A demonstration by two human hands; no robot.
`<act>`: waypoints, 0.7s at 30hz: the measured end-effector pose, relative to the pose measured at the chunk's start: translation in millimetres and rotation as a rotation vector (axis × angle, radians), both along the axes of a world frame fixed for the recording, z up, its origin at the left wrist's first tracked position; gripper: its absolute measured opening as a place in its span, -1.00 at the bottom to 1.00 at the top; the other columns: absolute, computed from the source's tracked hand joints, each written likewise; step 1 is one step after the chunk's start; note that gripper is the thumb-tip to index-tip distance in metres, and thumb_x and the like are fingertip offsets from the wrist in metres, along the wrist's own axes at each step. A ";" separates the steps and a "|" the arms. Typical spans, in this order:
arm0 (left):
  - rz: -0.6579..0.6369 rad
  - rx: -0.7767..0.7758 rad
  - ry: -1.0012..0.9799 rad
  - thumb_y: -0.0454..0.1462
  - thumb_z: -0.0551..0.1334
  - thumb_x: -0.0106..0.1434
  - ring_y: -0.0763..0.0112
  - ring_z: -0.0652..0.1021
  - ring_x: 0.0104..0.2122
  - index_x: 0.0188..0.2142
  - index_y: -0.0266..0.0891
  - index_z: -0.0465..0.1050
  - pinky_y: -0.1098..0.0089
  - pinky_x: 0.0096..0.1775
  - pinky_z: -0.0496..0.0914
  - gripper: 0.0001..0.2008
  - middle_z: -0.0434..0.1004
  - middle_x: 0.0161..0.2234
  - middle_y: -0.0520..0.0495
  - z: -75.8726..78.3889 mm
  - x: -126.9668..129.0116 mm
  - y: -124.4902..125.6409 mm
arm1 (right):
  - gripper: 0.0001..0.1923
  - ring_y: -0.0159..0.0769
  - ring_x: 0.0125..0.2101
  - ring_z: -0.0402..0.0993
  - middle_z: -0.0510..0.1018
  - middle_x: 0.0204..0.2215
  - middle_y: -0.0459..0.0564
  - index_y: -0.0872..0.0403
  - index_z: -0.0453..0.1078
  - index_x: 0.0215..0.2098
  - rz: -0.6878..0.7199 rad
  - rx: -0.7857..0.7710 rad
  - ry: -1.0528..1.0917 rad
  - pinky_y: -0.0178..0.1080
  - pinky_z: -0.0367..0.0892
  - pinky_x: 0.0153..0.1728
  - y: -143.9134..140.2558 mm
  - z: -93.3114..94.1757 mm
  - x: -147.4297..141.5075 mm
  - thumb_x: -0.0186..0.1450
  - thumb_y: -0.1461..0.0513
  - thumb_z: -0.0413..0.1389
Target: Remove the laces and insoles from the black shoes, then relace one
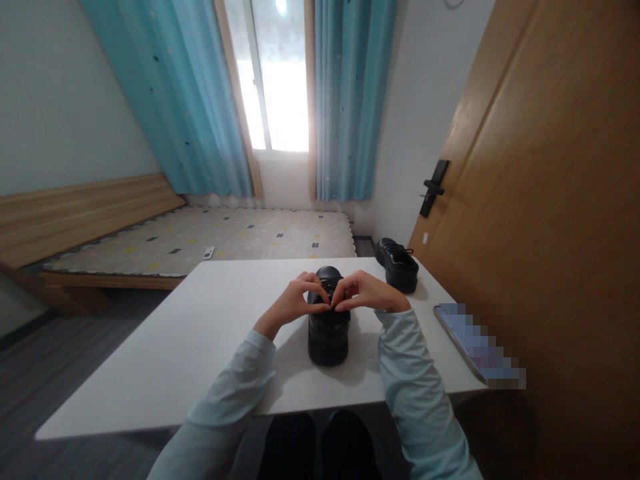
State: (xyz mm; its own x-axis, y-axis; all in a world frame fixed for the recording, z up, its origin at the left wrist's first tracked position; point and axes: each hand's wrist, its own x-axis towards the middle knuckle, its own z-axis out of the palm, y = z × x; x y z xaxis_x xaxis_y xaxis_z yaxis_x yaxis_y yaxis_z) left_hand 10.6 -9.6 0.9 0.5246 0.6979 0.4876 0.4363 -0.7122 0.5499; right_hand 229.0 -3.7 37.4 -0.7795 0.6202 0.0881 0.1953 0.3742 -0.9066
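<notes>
At the centre of the frame, the left hand (pixel 293 301) and right hand (pixel 361 293) are meeting over a black shoe (pixel 328 327) sitting on the white bench (pixel 200 333), fingertips pinching at its laces. A second black shoe (pixel 398 264) is resting well apart at the bench's far right corner, and a phone (pixel 473 347) is lying near the right edge.

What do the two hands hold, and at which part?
Both the left hand and right hand pinch the laces on top of the black leather shoe.

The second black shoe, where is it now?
In the head view, the second black shoe stands on the table's far right corner, near the door.
</notes>
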 end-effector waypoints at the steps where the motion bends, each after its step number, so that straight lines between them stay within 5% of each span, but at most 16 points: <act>1: -0.005 -0.006 -0.002 -0.14 0.36 0.04 0.35 0.38 -0.29 -0.42 -0.16 0.58 0.34 -0.19 0.29 -0.84 0.37 -0.39 -0.01 -0.9 -0.3 0.6 | -0.71 -0.39 -0.45 0.45 0.57 -0.45 -0.01 0.18 0.51 -0.34 0.008 -0.006 -0.005 -0.34 0.35 -0.41 -0.2 -0.1 0.5 0.02 0.15 0.31; 6: -0.029 -0.041 -0.035 -0.12 0.36 0.04 0.38 0.39 -0.34 -0.43 -0.16 0.59 0.35 -0.23 0.30 -0.83 0.34 -0.43 0.00 -2.3 -2.5 1.8 | -0.64 -0.36 -0.41 0.49 0.59 -0.41 0.00 0.16 0.51 -0.27 0.005 -0.059 0.048 -0.32 0.37 -0.37 -1.3 0.3 3.3 0.00 0.15 0.32; 10: -0.045 -0.104 -0.120 -0.11 0.31 0.10 0.41 0.43 -0.37 -0.44 -0.22 0.57 0.36 -0.24 0.33 -0.78 0.41 -0.43 -0.02 0.4 -2.1 0.5 | -0.69 -0.43 -0.55 0.41 0.53 -0.54 -0.06 0.18 0.48 -0.30 -0.240 0.017 0.192 -0.39 0.27 -0.56 3.6 -1.9 2.3 0.07 0.11 0.26; 15: 0.185 -0.112 -0.258 -0.11 0.16 0.23 0.41 0.47 -0.35 -0.32 -0.23 0.50 0.39 -0.29 0.37 -0.75 0.49 -0.35 -0.06 -1.8 1.8 4.0 | -0.76 -0.49 -0.65 0.28 0.44 -0.62 -0.10 0.17 0.43 -0.43 -0.642 0.152 0.247 -0.42 0.14 -0.68 19.0 -10.9 -1.8 0.11 0.13 0.18; 21: 0.375 -0.182 -0.271 -0.11 0.13 0.22 0.44 0.49 -0.44 -0.25 -0.23 0.41 0.42 -0.39 0.39 -0.75 0.49 -0.37 -0.04 -14.3 3.6 13.9 | -0.85 -0.47 -0.63 0.31 0.50 -0.53 -0.04 0.16 0.45 -0.45 -0.764 0.239 0.113 -0.40 0.21 -0.64 29.2 -21.6 -5.0 0.10 0.21 0.14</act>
